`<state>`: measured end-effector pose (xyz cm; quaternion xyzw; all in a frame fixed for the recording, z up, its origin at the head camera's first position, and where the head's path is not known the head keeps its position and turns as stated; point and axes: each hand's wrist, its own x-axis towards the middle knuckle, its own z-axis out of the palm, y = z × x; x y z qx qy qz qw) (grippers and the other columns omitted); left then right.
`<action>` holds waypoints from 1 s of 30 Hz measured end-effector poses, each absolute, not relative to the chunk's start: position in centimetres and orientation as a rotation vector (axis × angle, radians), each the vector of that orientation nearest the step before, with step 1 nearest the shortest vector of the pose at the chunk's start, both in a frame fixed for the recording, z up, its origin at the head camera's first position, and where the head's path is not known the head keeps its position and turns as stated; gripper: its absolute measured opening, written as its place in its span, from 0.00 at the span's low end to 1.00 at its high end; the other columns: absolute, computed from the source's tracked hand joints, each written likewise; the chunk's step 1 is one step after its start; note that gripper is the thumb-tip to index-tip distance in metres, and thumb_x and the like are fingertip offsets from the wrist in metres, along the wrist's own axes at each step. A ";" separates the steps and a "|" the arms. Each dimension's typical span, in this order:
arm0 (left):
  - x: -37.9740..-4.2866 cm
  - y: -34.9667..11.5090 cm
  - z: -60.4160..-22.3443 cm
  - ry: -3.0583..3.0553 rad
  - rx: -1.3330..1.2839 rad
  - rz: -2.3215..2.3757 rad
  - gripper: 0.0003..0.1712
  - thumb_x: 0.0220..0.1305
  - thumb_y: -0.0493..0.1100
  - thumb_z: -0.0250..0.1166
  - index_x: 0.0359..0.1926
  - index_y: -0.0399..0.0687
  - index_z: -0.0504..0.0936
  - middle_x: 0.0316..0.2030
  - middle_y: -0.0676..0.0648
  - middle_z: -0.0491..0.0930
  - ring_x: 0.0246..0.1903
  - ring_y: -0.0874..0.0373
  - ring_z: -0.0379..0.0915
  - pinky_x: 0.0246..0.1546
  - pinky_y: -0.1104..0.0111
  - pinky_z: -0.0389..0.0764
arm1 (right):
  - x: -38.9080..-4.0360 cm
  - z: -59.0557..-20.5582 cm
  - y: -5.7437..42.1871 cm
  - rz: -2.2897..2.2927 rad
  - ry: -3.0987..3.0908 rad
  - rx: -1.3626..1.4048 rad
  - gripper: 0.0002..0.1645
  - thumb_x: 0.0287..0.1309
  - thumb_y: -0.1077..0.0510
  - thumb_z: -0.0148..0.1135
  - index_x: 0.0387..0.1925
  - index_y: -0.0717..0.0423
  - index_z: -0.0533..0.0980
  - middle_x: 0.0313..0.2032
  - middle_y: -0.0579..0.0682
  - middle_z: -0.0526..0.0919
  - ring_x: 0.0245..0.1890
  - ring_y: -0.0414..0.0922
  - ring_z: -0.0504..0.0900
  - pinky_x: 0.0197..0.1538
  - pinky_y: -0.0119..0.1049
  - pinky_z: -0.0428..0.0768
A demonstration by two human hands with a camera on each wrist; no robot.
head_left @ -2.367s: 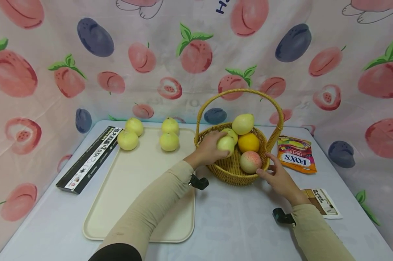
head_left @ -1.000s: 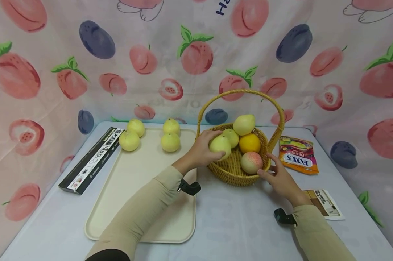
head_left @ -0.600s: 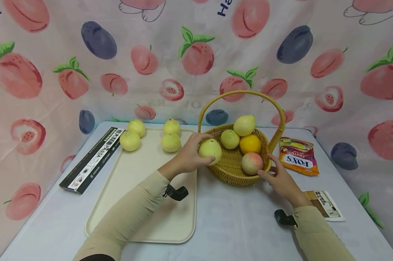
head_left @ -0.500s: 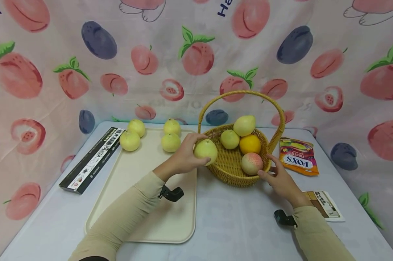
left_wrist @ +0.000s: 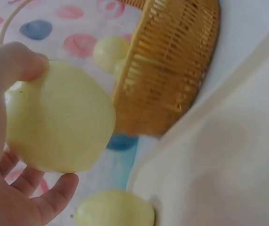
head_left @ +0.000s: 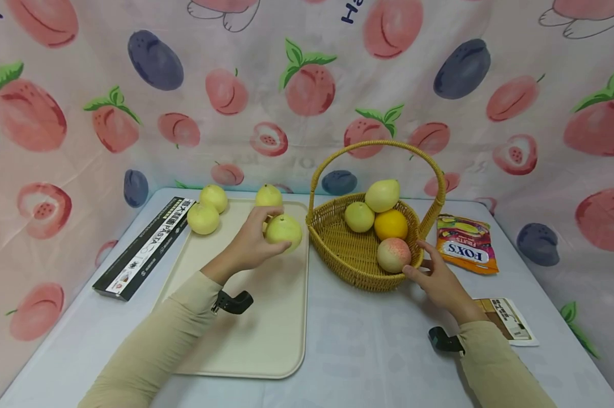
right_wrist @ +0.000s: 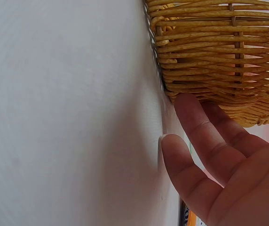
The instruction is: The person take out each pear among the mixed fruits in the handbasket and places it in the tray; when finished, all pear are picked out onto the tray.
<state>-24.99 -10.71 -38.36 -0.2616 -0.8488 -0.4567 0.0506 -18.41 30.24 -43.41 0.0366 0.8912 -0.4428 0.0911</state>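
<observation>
My left hand [head_left: 251,241] grips a round pale-green pear [head_left: 286,232] over the back right of the cream tray [head_left: 256,334]. In the left wrist view, its thumb and fingers wrap the pear from two sides. My right hand [head_left: 442,286] holds the right side of the wicker basket [head_left: 355,276], fingers against the outer weave. Inside the basket are a green pear [head_left: 359,217], a paler pear [head_left: 382,195], an orange [head_left: 391,225] and a peach [head_left: 394,255]. Two pears [head_left: 203,219] sit at the tray's back left; another pear [head_left: 268,195] shows behind the held one.
A long black pasta box [head_left: 144,249] lies along the tray's left side. Right of the basket is an orange-and-red FOX'S candy bag [head_left: 467,245], with a flat brown-and-white packet [head_left: 508,321] nearer, partly behind my right wrist. A fruit-printed cloth hangs behind the table.
My left hand has lifted the pear out of the basket and carried it left over the tray, where it now hides a pear. My right hand has stayed at the basket's side.
</observation>
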 end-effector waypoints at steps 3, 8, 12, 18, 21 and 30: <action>-25.0 -12.0 -38.7 -2.594 -0.761 -1.383 0.36 0.55 0.37 0.75 0.61 0.36 0.68 0.57 0.35 0.65 0.53 0.43 0.64 0.48 0.52 0.75 | -18.4 -43.4 30.2 -1.314 2.651 0.105 0.59 0.65 0.33 0.59 0.80 0.50 0.38 0.69 0.75 0.57 0.64 0.70 0.64 0.59 0.66 0.70; -25.2 -13.9 -39.1 -2.611 -0.713 -1.342 0.35 0.55 0.38 0.74 0.61 0.34 0.68 0.56 0.34 0.65 0.53 0.43 0.64 0.46 0.54 0.74 | -18.4 -43.2 30.2 -1.304 2.667 0.093 0.58 0.66 0.33 0.59 0.80 0.51 0.38 0.69 0.76 0.57 0.64 0.70 0.64 0.59 0.66 0.71; -25.3 -15.1 -39.1 -2.626 -0.661 -1.332 0.35 0.55 0.37 0.74 0.61 0.32 0.68 0.56 0.34 0.66 0.53 0.42 0.63 0.47 0.54 0.72 | -18.5 -43.1 30.2 -1.316 2.676 0.073 0.57 0.67 0.34 0.58 0.80 0.51 0.38 0.69 0.76 0.57 0.64 0.71 0.64 0.59 0.66 0.70; -25.2 -17.0 -39.6 -2.662 -0.543 -1.343 0.35 0.57 0.38 0.73 0.62 0.32 0.67 0.58 0.34 0.66 0.56 0.40 0.62 0.52 0.50 0.70 | -18.5 -43.2 30.3 -1.326 2.660 0.076 0.58 0.67 0.34 0.59 0.80 0.51 0.37 0.69 0.76 0.56 0.65 0.71 0.63 0.59 0.67 0.70; -25.0 -18.0 -39.9 -2.676 -0.489 -1.338 0.36 0.58 0.40 0.72 0.63 0.32 0.66 0.60 0.33 0.64 0.57 0.38 0.62 0.54 0.48 0.69 | -18.5 -43.3 30.3 -1.326 2.654 0.083 0.58 0.66 0.34 0.59 0.80 0.50 0.37 0.69 0.76 0.55 0.65 0.71 0.63 0.59 0.67 0.70; -24.5 -20.7 -41.2 -2.687 -0.376 -1.311 0.38 0.58 0.40 0.72 0.64 0.30 0.65 0.59 0.31 0.64 0.56 0.37 0.63 0.54 0.47 0.69 | -18.5 -43.3 30.2 -1.332 2.655 0.077 0.57 0.67 0.35 0.59 0.80 0.51 0.38 0.70 0.76 0.55 0.65 0.71 0.62 0.59 0.68 0.69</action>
